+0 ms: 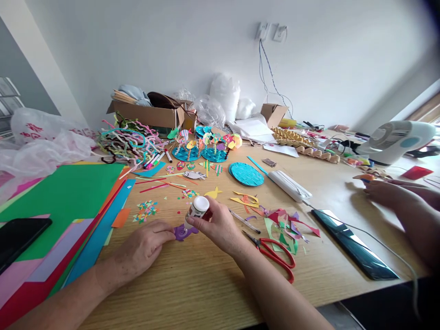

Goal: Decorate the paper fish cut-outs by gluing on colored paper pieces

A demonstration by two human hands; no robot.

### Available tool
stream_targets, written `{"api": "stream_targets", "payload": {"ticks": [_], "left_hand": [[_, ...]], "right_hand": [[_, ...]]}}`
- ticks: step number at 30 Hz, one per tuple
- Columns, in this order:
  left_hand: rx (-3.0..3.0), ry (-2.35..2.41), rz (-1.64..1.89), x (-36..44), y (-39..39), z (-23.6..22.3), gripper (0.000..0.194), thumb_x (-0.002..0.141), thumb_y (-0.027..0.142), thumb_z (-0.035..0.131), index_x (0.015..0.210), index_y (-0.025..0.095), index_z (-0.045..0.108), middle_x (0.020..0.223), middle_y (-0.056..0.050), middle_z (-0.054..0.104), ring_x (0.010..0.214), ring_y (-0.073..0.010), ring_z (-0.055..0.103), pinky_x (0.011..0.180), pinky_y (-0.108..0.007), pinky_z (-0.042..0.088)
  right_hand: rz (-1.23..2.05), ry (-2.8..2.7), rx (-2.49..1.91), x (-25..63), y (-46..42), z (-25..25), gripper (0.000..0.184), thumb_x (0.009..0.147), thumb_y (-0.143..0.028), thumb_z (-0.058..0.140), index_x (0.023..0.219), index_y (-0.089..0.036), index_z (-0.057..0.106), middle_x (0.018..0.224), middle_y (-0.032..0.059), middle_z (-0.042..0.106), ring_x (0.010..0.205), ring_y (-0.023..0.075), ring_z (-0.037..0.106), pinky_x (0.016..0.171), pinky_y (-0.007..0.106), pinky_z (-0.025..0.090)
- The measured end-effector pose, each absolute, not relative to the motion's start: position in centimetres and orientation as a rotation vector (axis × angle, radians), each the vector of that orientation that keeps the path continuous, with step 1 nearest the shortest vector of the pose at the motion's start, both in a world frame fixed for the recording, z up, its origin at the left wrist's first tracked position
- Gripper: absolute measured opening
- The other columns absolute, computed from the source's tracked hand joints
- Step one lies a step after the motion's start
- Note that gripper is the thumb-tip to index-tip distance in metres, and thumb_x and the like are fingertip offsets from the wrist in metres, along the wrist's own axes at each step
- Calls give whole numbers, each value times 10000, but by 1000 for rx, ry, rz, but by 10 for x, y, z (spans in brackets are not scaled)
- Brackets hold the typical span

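Observation:
My right hand (220, 224) is wrapped round a small white bottle (198, 208), which looks like a glue bottle. It is tilted, with its white end up and its lower end over a purple paper cutout (181, 233). The fingertips of my left hand (147, 243) press together on the left edge of that cutout, keeping it on the table. Part of the cutout is hidden by the bottle. A yellow paper fish (213, 192) lies just beyond my right hand. Small paper bits (146, 211) are heaped beyond my left hand.
Red-handled scissors (277, 256), a pen (244, 221) and paper scraps (288, 227) lie right of my hand. Coloured sheets (68, 192) are stacked at left. Farther right are a phone (354, 245), a white power strip (289, 185), a fan (395, 140) and another person's hands (385, 195).

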State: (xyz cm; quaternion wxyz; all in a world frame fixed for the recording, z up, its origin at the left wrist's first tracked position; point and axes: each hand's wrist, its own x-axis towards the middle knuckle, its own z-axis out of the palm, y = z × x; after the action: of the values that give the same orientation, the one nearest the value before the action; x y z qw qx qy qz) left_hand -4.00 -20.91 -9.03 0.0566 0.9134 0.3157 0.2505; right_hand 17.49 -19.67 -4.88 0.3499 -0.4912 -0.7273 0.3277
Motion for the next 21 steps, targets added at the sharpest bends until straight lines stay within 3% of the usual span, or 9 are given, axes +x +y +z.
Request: {"api": "stream_targets", "payload": {"ticks": [21], "left_hand": [[2801,973,749,-42,-208,-92,457,725,-17,335,938,220,663,947,-28,687,892,-151,633,794,-286,539]], "right_hand": [[802,-1959,-1254,175,-198,-46,226,722,-338,679,783,-168,544,678,-17,560,599,114,481,525,217,326]]}}
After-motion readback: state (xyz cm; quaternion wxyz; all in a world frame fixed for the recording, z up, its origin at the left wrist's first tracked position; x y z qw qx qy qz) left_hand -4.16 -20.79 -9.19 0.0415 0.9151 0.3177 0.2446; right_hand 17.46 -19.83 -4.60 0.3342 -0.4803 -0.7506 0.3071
